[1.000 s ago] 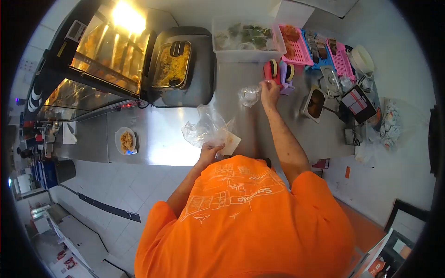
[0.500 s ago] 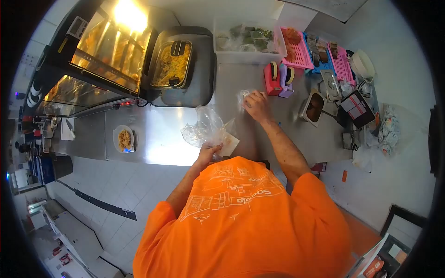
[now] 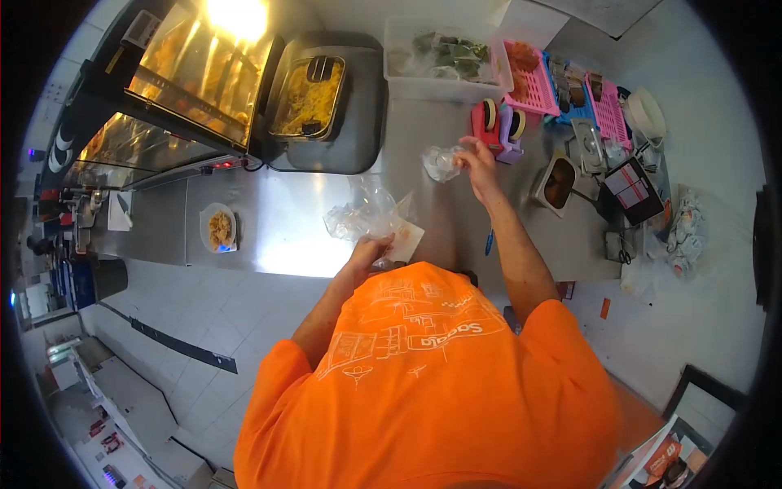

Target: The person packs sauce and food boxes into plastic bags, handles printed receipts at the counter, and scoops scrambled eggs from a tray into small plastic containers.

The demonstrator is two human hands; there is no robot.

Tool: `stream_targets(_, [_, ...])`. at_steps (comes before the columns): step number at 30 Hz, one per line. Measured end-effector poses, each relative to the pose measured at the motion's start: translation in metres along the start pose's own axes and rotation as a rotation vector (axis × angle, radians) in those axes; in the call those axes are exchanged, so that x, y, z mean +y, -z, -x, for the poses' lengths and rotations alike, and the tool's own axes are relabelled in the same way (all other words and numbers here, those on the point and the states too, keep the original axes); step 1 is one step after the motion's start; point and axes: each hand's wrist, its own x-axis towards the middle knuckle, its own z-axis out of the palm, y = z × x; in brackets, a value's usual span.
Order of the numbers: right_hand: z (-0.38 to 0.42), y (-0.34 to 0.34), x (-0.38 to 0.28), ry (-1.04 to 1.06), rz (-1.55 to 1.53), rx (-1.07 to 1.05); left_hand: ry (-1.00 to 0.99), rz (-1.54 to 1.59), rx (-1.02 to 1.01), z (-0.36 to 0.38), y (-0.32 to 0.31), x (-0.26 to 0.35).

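Observation:
My left hand [image 3: 373, 249] is closed at the counter's front edge, near my orange shirt. It grips a clear plastic bag [image 3: 358, 213], which spreads out crumpled beyond the fingers. A pale, stained square piece [image 3: 407, 243] that looks like paper or card lies against that bag. Further out, my right hand [image 3: 479, 167] pinches a smaller crumpled clear plastic bag [image 3: 441, 163] between thumb and fingers. Just beyond this hand stand a red tape dispenser [image 3: 485, 126] and a purple tape dispenser [image 3: 511, 134]. A blue pen [image 3: 489, 242] lies beside my right forearm.
A lit food warmer [image 3: 187, 90] and a pan of yellow food [image 3: 308, 98] stand at the left. A bowl of food [image 3: 218, 228] sits nearer. At the back is a plastic bin [image 3: 444, 85] of bagged greens; right of it, a pink basket [image 3: 538, 90] and a sauce container [image 3: 557, 186].
My right hand has shifted slightly right and back, and the small bag in it now shows more fully. The blue pen has come into view. My left hand keeps its hold.

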Motion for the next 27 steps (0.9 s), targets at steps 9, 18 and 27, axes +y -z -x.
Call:
stream_targets(9, [0.088, -0.026, 0.000, -0.180, -0.079, -0.181, -0.017, 0.286, 0.056, -0.022, -0.011, 0.002])
stream_targets(18, [0.125, -0.073, 0.027, -0.057, 0.763, -0.134, -0.056, 0.338, 0.016, -0.016, -0.057, 0.014])
stream_targets(27, [0.122, -0.066, -0.014, 0.382, 1.087, -0.202, -0.200, 0.308, 0.131, -0.019, -0.071, 0.009])
